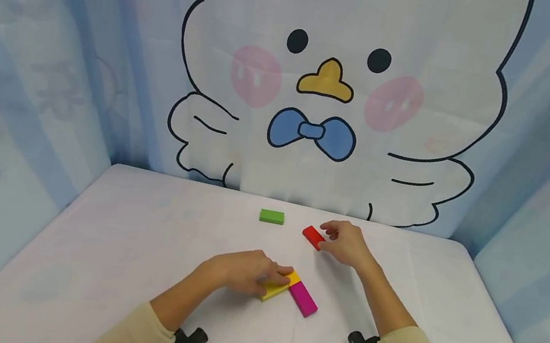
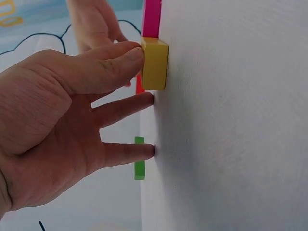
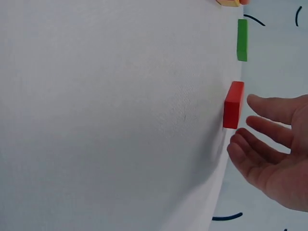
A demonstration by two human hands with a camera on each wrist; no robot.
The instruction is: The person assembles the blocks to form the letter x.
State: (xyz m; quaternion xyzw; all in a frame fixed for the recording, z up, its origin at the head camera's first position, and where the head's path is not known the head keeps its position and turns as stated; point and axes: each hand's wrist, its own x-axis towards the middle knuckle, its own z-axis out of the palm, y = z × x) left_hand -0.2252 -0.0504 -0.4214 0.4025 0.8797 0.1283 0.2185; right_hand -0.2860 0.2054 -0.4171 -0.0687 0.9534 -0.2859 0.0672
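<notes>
My left hand [image 1: 245,272] is over a yellow block [image 1: 274,291] lying on the table, its thumb and index finger at the block's sides. In the left wrist view the thumb rests against the yellow block [image 2: 156,65], while two other fingers reach down to the tabletop. A magenta block [image 1: 303,299] touches the yellow one's far end at an angle. Farther back, my right hand [image 1: 345,242] hovers beside a red block [image 1: 314,237]. In the right wrist view its fingers are spread and slightly bent, near the red block [image 3: 233,106], with nothing held.
A green block [image 1: 272,216] lies near the table's back edge, left of the red one. The table [image 1: 132,257] has a white cover. Behind it hangs a curtain [image 1: 307,170] with a cartoon bird. Small black devices [image 1: 190,341] are strapped at both wrists.
</notes>
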